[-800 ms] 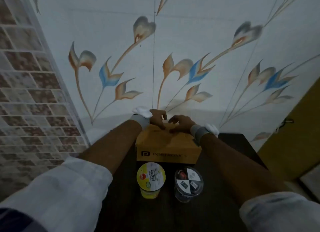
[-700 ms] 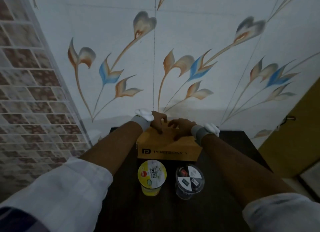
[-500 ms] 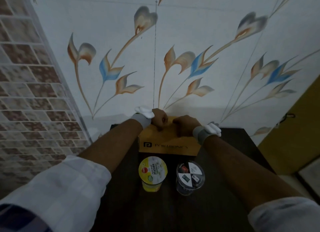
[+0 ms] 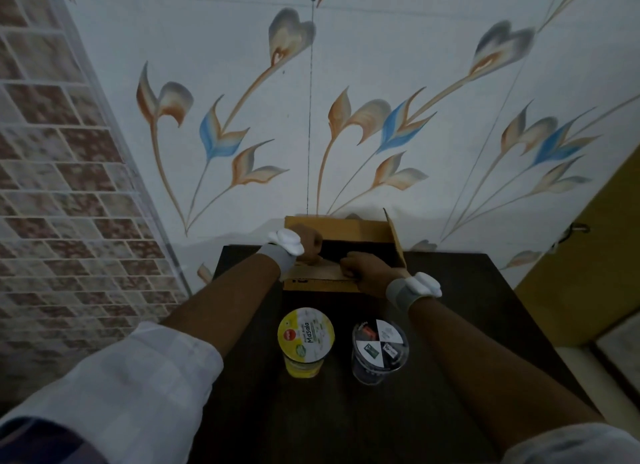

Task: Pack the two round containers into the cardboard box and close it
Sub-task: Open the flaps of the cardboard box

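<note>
A brown cardboard box [image 4: 349, 229] stands at the far edge of the dark table [image 4: 346, 411], its far and right flaps raised and its inside dark. My left hand [image 4: 310, 243] grips the near-left flap. My right hand [image 4: 363, 268] presses down on the near flap. In front of the box stand two round containers, side by side: a yellow cup with a Masala lid [image 4: 306, 340] on the left and a dark clear cup with a black-and-white lid [image 4: 380, 346] on the right. Neither hand touches them.
The table stands against a white wall with painted flowers [image 4: 346, 117]. A brick-patterned wall [image 4: 52, 186] runs along the left. A yellow door [image 4: 595, 249] with a latch is at the right. Both wrists wear grey bands with white pods.
The box was shut with both hands on its top. Now its flaps stand open, the far and right ones raised, and my hands hold the near flaps.
</note>
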{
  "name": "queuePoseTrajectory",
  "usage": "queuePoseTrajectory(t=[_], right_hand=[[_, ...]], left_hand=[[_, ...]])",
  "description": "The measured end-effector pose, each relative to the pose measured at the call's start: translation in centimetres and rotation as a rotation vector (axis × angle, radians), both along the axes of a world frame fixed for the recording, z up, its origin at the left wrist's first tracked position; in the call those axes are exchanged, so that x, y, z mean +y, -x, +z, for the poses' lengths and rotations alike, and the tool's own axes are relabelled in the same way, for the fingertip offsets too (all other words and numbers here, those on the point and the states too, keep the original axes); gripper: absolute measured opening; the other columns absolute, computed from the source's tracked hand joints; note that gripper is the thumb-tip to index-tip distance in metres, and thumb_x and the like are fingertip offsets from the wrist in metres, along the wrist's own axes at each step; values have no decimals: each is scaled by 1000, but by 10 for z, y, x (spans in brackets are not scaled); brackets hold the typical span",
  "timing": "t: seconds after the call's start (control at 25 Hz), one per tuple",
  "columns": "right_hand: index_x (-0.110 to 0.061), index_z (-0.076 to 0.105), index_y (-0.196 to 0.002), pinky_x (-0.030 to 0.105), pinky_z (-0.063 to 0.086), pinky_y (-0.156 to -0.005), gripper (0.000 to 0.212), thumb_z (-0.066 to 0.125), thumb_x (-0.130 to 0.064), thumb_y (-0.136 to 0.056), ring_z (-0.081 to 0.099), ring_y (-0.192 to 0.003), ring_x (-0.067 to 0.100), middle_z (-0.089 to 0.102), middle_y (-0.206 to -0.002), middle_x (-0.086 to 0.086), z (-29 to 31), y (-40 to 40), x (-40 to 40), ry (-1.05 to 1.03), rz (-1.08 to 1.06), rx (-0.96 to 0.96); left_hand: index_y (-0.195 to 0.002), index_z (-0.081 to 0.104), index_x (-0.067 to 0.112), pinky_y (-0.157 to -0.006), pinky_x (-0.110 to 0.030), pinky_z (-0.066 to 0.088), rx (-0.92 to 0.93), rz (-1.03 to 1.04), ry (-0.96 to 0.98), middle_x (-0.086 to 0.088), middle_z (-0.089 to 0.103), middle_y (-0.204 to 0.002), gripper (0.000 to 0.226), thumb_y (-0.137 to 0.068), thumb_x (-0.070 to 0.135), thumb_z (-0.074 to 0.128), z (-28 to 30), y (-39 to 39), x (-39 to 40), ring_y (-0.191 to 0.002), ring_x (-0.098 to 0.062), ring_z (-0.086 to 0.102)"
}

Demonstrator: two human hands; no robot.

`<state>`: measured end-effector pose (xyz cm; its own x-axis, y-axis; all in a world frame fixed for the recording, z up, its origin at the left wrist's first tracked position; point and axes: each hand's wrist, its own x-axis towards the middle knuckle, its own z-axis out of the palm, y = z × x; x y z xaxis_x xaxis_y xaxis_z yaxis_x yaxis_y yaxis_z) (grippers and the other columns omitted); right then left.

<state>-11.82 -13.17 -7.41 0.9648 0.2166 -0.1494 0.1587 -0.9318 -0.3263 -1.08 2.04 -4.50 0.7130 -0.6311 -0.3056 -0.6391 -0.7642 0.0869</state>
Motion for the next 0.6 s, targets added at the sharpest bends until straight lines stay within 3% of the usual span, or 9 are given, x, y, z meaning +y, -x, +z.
queuePoseTrajectory(t=[0.08, 0.2, 0.28, 0.36, 0.4, 0.44, 0.48, 0.52, 0.6], right_hand=[[-24, 32, -63, 37, 29, -68, 38, 51, 8, -65, 38, -79, 23, 38, -81, 1, -5, 5, 0, 27, 11, -2], [-19, 46, -79, 46, 33, -87, 18, 63, -19, -72, 38, -105, 29, 44, -116, 9, -16, 15, -2, 142, -28, -27], [-18, 57, -101, 53, 28, -102, 37, 62, -42, -73, 30, -125, 31, 36, -139, 9, -22, 21, -5, 140, -39, 12], [-17, 51, -123, 54, 26, -107, 47, 60, -34, -80, 29, -133, 35, 34, -146, 12, -23, 20, -7, 137, -46, 70], [-16, 46, -125, 51, 34, -102, 47, 61, -21, -80, 37, -129, 37, 43, -138, 15, -22, 19, -8, 101, -84, 71], [-16, 42, -119, 46, 44, -86, 45, 60, -8, -78, 48, -118, 40, 54, -119, 15, -21, 18, -8, 30, -156, 60], [-17, 39, -110, 41, 44, -68, 43, 57, 1, -75, 56, -104, 42, 58, -98, 13, -19, 17, -7, -39, -219, 38], [-17, 39, -105, 38, 40, -60, 42, 55, 6, -74, 58, -95, 43, 57, -89, 13, -18, 16, -5, -75, -247, 27], [-12, 46, -108, 41, 45, -69, 41, 55, 8, -73, 58, -98, 40, 61, -105, 19, -17, 14, 1, -127, -226, 29]], left_hand=[[-113, 63, 19, -82, -37, 49, -65, 91, 84, -6, 61, -122, 45, -75, 42, 66, -13, 2, 5, -106, -25, 57], [-113, 63, 26, -106, -45, 32, -126, 211, 205, -2, 39, -140, 41, -73, 38, 68, -32, 4, 7, -132, -22, 30], [-113, 65, 24, -113, -44, 23, -155, 155, 192, -18, 30, -149, 37, -77, 35, 66, -38, 2, 7, -137, -33, 23], [-114, 64, 28, -113, -45, 24, -113, 186, 213, -19, 22, -153, 39, -75, 36, 63, -36, 2, 7, -138, -38, 20], [-114, 63, 32, -113, -50, 24, -97, 183, 205, -14, 14, -157, 42, -73, 41, 63, -35, 0, 7, -140, -40, 16], [-113, 63, 35, -112, -56, 25, -86, 168, 180, -10, 7, -159, 44, -70, 47, 65, -35, 1, 9, -141, -42, 11], [-111, 64, 36, -110, -61, 27, -78, 159, 168, -6, 3, -160, 45, -69, 51, 68, -35, 3, 9, -142, -43, 8], [-109, 65, 36, -108, -63, 30, -83, 153, 167, -3, 1, -160, 46, -67, 55, 69, -35, 5, 9, -142, -43, 7], [-99, 67, 33, -98, -58, 40, -136, 142, 162, -2, 3, -160, 41, -65, 55, 70, -34, 13, 8, -140, -41, 11]])
